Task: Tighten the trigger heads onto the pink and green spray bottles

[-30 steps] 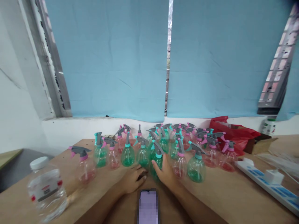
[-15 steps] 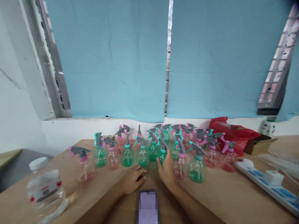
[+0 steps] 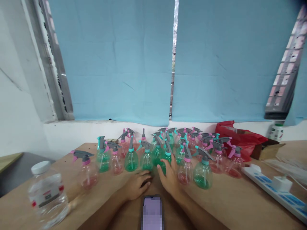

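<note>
My right hand point(image 3: 169, 179) reaches forward on the brown table point(image 3: 230, 201), with thumb and fingers closed round the base of a green spray bottle point(image 3: 166, 158) with a grey trigger head. That bottle stands upright at the front of a crowd of several green and pink spray bottles point(image 3: 202, 172). My left hand point(image 3: 136, 186) rests palm down just left of it, fingers curled over a small dark thing I cannot make out. A phone point(image 3: 152, 213) lies flat between my forearms at the near edge.
A clear plastic jar with a white lid point(image 3: 46, 195) stands at the near left, and a lone pink spray bottle point(image 3: 87, 171) stands beside it. A white power strip point(image 3: 275, 188) lies at the right. A red bag point(image 3: 240, 137) and a cardboard box point(image 3: 268, 148) sit behind it.
My right hand has pushed the green spray bottle away from me, back into the row of bottles. My left hand and the phone have stayed put.
</note>
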### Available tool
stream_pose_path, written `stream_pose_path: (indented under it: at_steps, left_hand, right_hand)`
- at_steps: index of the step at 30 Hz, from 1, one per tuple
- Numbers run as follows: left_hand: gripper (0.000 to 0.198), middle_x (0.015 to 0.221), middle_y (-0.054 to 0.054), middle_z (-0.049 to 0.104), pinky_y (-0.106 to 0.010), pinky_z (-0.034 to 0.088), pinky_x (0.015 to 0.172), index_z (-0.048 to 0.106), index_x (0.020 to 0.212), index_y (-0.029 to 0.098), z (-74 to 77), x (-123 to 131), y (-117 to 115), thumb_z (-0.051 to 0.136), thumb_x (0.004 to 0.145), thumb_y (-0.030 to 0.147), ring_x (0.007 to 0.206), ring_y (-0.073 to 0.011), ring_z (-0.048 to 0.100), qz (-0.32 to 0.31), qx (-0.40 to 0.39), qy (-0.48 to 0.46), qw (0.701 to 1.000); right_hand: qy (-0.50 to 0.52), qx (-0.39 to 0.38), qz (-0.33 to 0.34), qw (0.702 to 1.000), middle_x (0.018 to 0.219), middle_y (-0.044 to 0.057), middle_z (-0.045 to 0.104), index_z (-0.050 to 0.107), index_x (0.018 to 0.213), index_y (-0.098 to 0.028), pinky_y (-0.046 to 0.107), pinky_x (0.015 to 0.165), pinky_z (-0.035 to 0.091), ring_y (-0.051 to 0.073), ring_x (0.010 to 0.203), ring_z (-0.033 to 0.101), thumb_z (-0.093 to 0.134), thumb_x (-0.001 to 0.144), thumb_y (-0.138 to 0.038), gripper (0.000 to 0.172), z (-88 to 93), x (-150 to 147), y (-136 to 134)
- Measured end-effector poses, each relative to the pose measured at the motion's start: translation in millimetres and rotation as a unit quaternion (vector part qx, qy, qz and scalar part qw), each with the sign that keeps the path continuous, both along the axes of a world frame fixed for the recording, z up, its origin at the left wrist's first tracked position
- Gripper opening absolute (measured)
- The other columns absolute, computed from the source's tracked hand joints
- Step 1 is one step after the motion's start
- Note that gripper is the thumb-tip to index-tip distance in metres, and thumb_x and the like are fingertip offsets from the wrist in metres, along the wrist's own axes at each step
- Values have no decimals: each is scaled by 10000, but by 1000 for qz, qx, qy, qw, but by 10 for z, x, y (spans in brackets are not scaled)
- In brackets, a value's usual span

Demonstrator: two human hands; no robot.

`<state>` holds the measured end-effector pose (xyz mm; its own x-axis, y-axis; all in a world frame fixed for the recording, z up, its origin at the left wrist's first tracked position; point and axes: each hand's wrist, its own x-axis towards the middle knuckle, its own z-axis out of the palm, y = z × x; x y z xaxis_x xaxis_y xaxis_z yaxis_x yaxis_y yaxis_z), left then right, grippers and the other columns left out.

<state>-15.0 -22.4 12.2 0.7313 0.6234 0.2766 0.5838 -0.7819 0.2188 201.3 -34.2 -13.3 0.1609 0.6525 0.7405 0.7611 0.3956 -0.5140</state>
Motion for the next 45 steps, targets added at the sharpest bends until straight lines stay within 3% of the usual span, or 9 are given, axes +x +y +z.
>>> stream_pose_path:
  at_steps: [6, 14, 23, 25, 29, 32, 37, 40, 45]
  left_hand:
    - [349, 1456, -147, 500, -491, 454, 1047, 621, 1252, 212, -54, -21, 25, 486, 965, 358, 1264, -319, 547, 17, 5, 2, 1000]
    - [397, 1513, -106, 449, -451, 420, 1095, 607, 1303, 216, 20, 0, -6, 482, 958, 366, 1319, -306, 507, 33, -34, 21, 999]
    - [380, 1547, -72, 401, -461, 422, 1090, 608, 1294, 252, -55, -18, 43, 512, 950, 382, 1296, -311, 526, 36, -47, -17, 998]
    - [386, 1548, -72, 399, -462, 420, 1090, 598, 1309, 254, -70, -24, 59, 510, 950, 365, 1292, -309, 527, 28, -43, -22, 998]
    - [436, 1472, -57, 506, -439, 390, 1115, 547, 1380, 274, -58, -17, 70, 503, 954, 358, 1305, -289, 508, -13, -30, -31, 999]
    - [432, 1410, -50, 570, -419, 405, 1101, 540, 1390, 284, -22, 1, 55, 479, 969, 362, 1276, -273, 533, -25, -28, -33, 999]
    - [388, 1374, -75, 598, -411, 458, 1048, 602, 1320, 259, 26, 7, 13, 469, 973, 371, 1218, -273, 585, -5, -22, -13, 1000]
    - [379, 1370, -98, 598, -425, 463, 1045, 623, 1287, 239, 34, -4, -2, 469, 971, 381, 1221, -285, 587, 7, -19, -1, 1000]
    - [388, 1393, -102, 580, -436, 456, 1056, 617, 1296, 241, 24, -14, -7, 471, 971, 394, 1238, -290, 578, 17, -24, 1, 1000]
  right_hand:
    - [-22, -20, -7, 1000, 1629, 139, 102, 500, 1412, -172, 613, 1146, 232, 383, 1500, 34, 493, 945, -373, 508, -59, -17, 22]
    - [-46, -59, -38, 996, 1642, 150, -53, 407, 1471, -67, 585, 1176, 186, 374, 1498, -67, 492, 909, -277, 606, -90, 1, 52]
    - [-37, 3, -3, 999, 1640, 155, -10, 307, 1516, -104, 624, 1153, 192, 359, 1499, -97, 452, 920, -212, 623, 24, -46, -79]
    - [-39, 25, 25, 999, 1627, 151, 89, 351, 1496, -139, 606, 1143, 226, 356, 1506, -22, 445, 915, -185, 591, 131, -79, -194]
    - [-71, 57, 96, 991, 1411, 116, 458, 605, 1213, -227, 535, 1064, 347, 316, 1356, 375, 470, 877, -140, 371, 306, -126, -400]
    - [-64, 59, 131, 988, 1245, 102, 551, 622, 1120, -230, 500, 1001, 401, 283, 1211, 489, 477, 872, -138, 302, 350, -138, -419]
    - [27, 25, 115, 993, 1452, 129, 418, 515, 1356, -221, 497, 1106, 347, 277, 1363, 379, 481, 913, -217, 444, 317, -122, -81]
    - [41, -43, 99, 993, 1556, 120, 305, 633, 1265, -223, 513, 1144, 292, 322, 1447, 267, 506, 918, -285, 375, 305, -136, 252]
    - [59, -89, 58, 993, 1488, 124, 432, 630, 1309, -236, 507, 1131, 303, 331, 1419, 327, 539, 899, -292, 423, 389, -210, 724]
